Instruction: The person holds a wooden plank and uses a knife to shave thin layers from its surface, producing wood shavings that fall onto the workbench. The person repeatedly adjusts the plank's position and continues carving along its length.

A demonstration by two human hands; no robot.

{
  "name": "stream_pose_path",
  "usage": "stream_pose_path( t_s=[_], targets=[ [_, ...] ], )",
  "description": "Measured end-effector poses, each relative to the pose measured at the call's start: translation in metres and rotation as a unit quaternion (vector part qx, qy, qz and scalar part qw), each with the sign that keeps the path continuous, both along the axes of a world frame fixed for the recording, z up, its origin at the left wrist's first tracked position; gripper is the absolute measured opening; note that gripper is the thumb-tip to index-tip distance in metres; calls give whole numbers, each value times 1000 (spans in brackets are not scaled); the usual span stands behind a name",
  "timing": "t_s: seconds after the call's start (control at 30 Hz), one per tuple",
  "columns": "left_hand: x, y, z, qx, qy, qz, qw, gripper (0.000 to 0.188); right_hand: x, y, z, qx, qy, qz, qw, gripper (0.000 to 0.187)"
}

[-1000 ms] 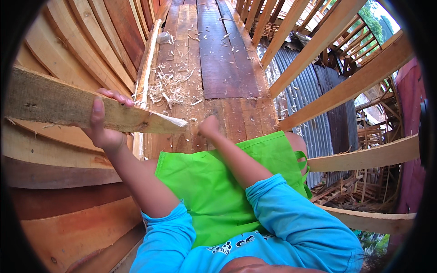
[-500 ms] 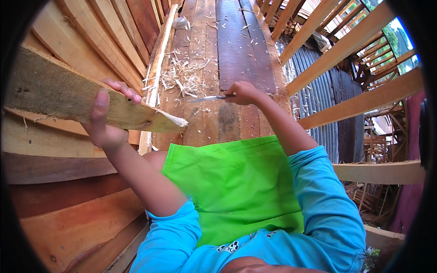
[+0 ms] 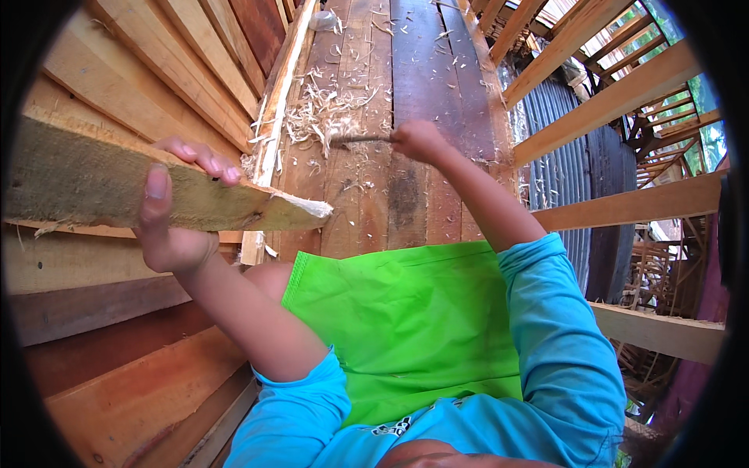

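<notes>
My left hand (image 3: 178,210) grips a rough wooden plank (image 3: 94,175), thumb on the near face and fingers over its upper edge. The plank's right end tapers to a pale, freshly cut tip (image 3: 312,207). Away from the plank, my right hand (image 3: 420,142) is closed round the handle of a knife (image 3: 359,140), whose blade points left over the floor boards. Motion blurs the blade, and its exact shape is hard to make out. Curled wood shavings (image 3: 320,113) lie about and beyond the blade.
Wooden slats (image 3: 168,58) line the left side. On the right stand railing bars (image 3: 624,207), with corrugated metal sheet (image 3: 550,125) beyond them. A pale wooden strip (image 3: 277,117) runs along the left edge of the plank floor (image 3: 406,183). Green cloth (image 3: 406,312) covers my lap.
My right hand and the knife have moved slightly away from me, toward the shavings. The left hand keeps its hold on the plank. The whole view has shifted a little.
</notes>
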State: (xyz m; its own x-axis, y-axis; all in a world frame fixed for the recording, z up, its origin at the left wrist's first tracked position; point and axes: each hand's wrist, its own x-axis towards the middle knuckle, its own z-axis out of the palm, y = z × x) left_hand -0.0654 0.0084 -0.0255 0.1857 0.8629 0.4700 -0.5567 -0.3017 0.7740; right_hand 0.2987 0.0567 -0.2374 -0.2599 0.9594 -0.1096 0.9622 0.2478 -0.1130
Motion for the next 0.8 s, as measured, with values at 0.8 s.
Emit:
stream_pose_path(
  t_s=[0.8],
  targets=[
    [-7, 2, -4, 13, 5, -12, 1000, 36, 5, 40, 44, -23, 95, 46, 994, 14]
  ],
)
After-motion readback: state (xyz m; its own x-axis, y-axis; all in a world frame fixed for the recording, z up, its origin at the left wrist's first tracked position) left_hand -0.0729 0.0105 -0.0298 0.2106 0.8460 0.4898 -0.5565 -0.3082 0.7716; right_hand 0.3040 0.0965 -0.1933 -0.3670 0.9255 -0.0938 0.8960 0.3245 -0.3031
